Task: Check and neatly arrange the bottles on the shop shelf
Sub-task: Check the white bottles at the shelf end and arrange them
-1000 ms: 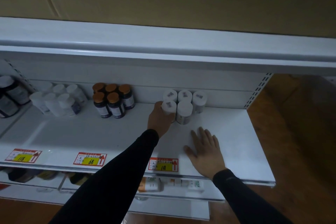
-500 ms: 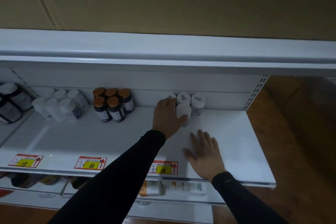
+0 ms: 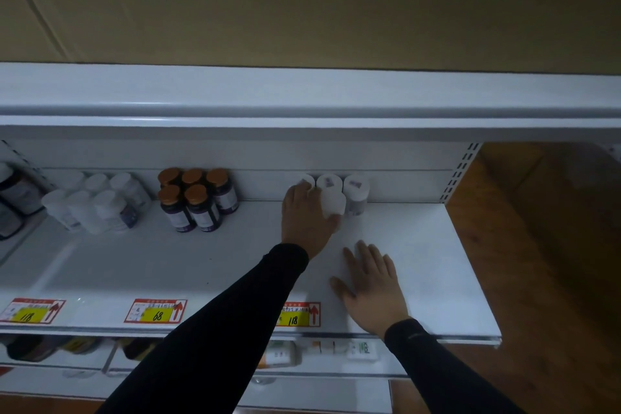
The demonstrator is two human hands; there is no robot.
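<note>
On the white shop shelf (image 3: pixel 168 265), a cluster of white bottles (image 3: pixel 356 190) stands against the back wall, toward the shelf's right end. The left hand (image 3: pixel 307 218) reaches in among them from the front. Its fingers curl over the front-left part of the cluster, and the thumb side presses against the front white bottle (image 3: pixel 333 202), which stands upright just right of the knuckles. The hand covers whatever sits under its palm, so it seems to grip a bottle there, though the bottle itself cannot be made out. Behind the hand, three white caps line the back wall, the leftmost touching the fingertips (image 3: pixel 302 185).

The right hand (image 3: pixel 371 286) lies flat on the bare shelf surface near the front edge, fingers straight and slightly spread, holding nothing. It rests in front of the cluster and apart from it. Both arms wear black sleeves (image 3: pixel 215 329).

Further left along the back wall stand five dark bottles with orange caps (image 3: pixel 198 198), three behind and two in front, packed close. Left of those is a group of white bottles with purple labels (image 3: pixel 97 205), and at the shelf's far left end are larger dark jars (image 3: pixel 16 191), partly cut off.

On the front edge are three red and yellow price tags (image 3: pixel 156 311), reading 118, 68 and 118. More goods (image 3: pixel 363 348) show dimly on the shelf below.
</note>
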